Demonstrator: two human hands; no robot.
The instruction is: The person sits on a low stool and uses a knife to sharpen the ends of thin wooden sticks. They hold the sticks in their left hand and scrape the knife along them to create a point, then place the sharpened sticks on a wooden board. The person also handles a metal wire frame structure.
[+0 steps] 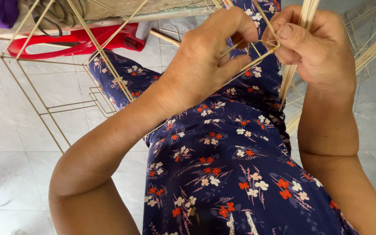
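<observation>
- Left hand [205,61] pinches the bamboo stick frame [257,54] at a joint above the lap.
- Right hand [314,48] grips a stick bundle [299,43] while binding the joint; the next move likely needs steady tension.

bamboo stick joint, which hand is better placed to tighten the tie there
Right, probably. The right hand pinches at the joint with thumb and fingertips right on the crossing, while the left hand grips the thin sticks beside it, steadying the frame.
</observation>
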